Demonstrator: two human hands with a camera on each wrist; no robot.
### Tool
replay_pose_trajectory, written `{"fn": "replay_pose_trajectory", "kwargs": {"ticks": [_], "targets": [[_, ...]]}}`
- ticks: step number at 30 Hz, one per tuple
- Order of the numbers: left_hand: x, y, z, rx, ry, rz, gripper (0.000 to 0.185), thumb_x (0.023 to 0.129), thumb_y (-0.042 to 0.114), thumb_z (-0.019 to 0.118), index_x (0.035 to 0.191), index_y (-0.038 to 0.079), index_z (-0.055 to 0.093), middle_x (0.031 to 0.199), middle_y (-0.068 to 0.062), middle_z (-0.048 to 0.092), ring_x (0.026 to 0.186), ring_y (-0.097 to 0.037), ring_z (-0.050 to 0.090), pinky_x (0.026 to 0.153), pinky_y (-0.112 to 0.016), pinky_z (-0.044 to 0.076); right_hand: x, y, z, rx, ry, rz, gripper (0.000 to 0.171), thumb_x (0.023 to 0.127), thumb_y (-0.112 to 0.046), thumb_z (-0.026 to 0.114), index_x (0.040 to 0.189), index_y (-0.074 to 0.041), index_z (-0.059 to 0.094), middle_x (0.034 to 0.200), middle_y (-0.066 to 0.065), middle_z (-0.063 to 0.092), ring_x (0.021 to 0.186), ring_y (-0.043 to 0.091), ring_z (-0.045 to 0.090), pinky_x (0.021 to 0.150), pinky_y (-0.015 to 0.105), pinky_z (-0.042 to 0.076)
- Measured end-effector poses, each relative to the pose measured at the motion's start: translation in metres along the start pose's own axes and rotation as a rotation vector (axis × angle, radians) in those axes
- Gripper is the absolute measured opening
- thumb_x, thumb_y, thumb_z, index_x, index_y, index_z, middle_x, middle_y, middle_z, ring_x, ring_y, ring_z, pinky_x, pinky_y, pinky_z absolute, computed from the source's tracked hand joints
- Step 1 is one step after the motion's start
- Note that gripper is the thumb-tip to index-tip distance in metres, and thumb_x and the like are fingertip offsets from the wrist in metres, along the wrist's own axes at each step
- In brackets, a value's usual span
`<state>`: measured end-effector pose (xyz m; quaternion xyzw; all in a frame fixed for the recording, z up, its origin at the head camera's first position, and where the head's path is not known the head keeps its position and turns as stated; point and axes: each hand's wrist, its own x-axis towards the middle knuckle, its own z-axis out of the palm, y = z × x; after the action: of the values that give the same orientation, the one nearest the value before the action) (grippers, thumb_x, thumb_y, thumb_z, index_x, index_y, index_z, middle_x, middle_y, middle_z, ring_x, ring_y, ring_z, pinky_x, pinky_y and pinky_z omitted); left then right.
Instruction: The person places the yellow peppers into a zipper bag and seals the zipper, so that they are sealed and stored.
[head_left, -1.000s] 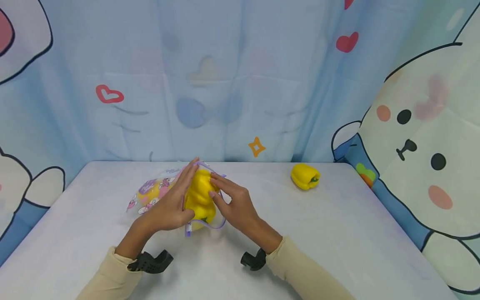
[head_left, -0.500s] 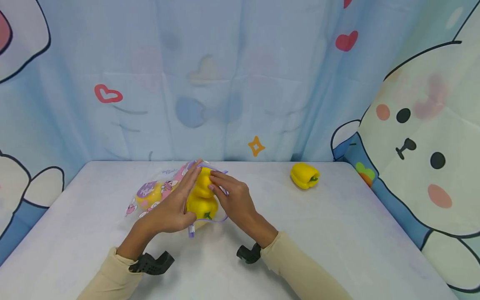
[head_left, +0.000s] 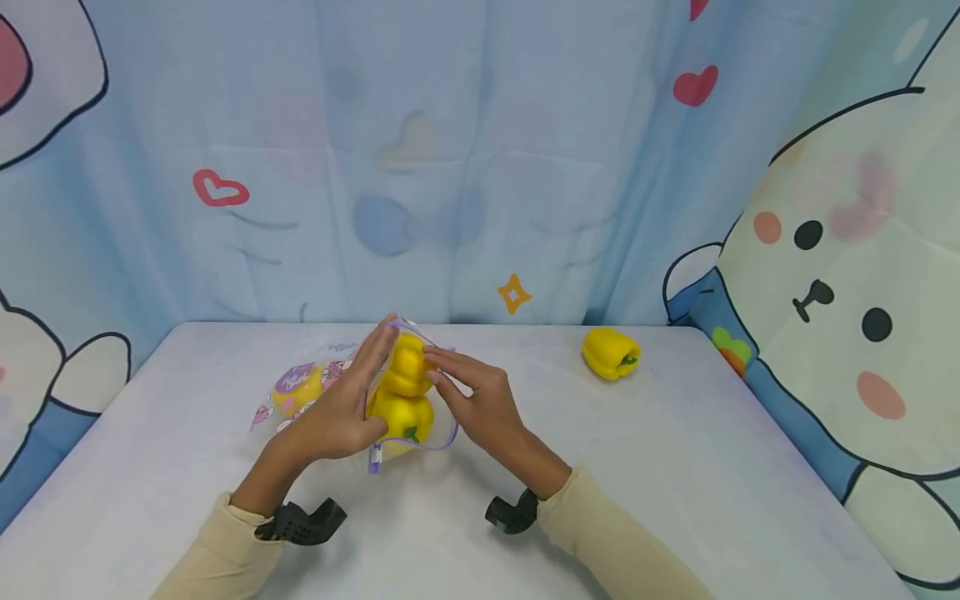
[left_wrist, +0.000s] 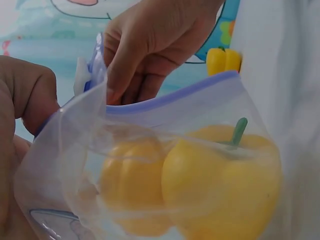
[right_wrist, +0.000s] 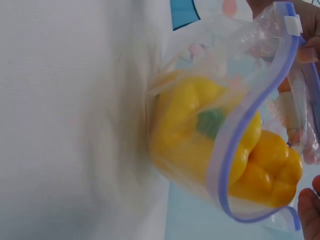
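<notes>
Pepper (head_left: 611, 352) well apart on table (head_left: 675, 450); left fingers (head_left: 367, 362) grip bag (head_left: 295, 379) around peppers (head_left: 405, 411), right fingers (head_left: 459, 367) loose near rim (left_wrist: 172, 95).

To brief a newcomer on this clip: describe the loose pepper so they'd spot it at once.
Find the white table, then its far edge, toward the right end. There a yellow pepper lies on its side, green stem facing right. Unlike the bagged peppers, it sits alone, outside the clear bag.
</notes>
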<state>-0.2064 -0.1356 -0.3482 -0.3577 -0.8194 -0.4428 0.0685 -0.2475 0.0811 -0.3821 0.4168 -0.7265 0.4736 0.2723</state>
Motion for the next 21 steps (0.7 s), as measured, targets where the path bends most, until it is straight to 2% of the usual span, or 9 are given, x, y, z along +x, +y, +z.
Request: {"fn": "replay_pose_trajectory", "kwargs": {"ticks": [4, 7, 13, 17, 21], "targets": [[0.0, 0.0, 0.0, 0.01, 0.001, -0.009, 0.104, 0.069, -0.007, 0.057, 0.155, 0.003, 0.001, 0.162, -0.001, -0.007, 0.147, -0.027, 0.009, 0.114, -0.054, 0.014, -0.004, 0.002, -0.01, 0.002, 0.055, -0.022, 0.03, 0.084, 0.007, 0.068, 0.115, 0.007, 0.067, 0.116, 0.016, 0.067, 0.111, 0.031, 0.063, 0.095, 0.035, 0.049], [-0.001, 0.002, -0.001, 0.023, 0.005, -0.018, 0.104, 0.069, -0.006, 0.056, 0.156, 0.005, 0.001, 0.162, -0.001, -0.007, 0.147, -0.027, 0.009, 0.114, -0.055, 0.014, -0.008, 0.007, -0.02, -0.036, 0.097, 0.01, 0.029, 0.084, 0.006, 0.069, 0.113, 0.007, 0.068, 0.115, 0.018, 0.068, 0.109, 0.033, 0.063, 0.095, 0.035, 0.049], [-0.002, 0.006, -0.004, 0.063, -0.001, -0.017, 0.104, 0.069, -0.004, 0.055, 0.156, 0.006, 0.0, 0.163, -0.004, -0.006, 0.147, -0.026, 0.006, 0.114, -0.056, 0.013, -0.015, 0.024, -0.041, -0.114, 0.133, 0.103, 0.03, 0.087, 0.0, 0.069, 0.117, 0.002, 0.068, 0.117, 0.013, 0.068, 0.11, 0.028, 0.063, 0.095, 0.031, 0.049], [-0.003, 0.007, -0.004, 0.098, 0.004, -0.01, 0.103, 0.069, -0.003, 0.055, 0.156, 0.006, 0.001, 0.163, -0.006, -0.005, 0.148, -0.025, 0.004, 0.114, -0.056, 0.013, -0.018, 0.035, -0.057, -0.16, 0.155, 0.137, 0.03, 0.09, -0.004, 0.067, 0.119, 0.0, 0.067, 0.118, 0.011, 0.068, 0.112, 0.026, 0.062, 0.096, 0.031, 0.048], [-0.002, 0.011, -0.005, 0.096, 0.008, -0.007, 0.104, 0.068, -0.004, 0.056, 0.156, 0.007, 0.002, 0.163, -0.002, -0.005, 0.148, -0.024, 0.005, 0.114, -0.056, 0.014, -0.019, 0.047, -0.075, -0.211, 0.171, 0.184, 0.031, 0.091, -0.007, 0.066, 0.121, 0.0, 0.066, 0.121, 0.014, 0.066, 0.116, 0.025, 0.06, 0.098, 0.034, 0.047]]}}
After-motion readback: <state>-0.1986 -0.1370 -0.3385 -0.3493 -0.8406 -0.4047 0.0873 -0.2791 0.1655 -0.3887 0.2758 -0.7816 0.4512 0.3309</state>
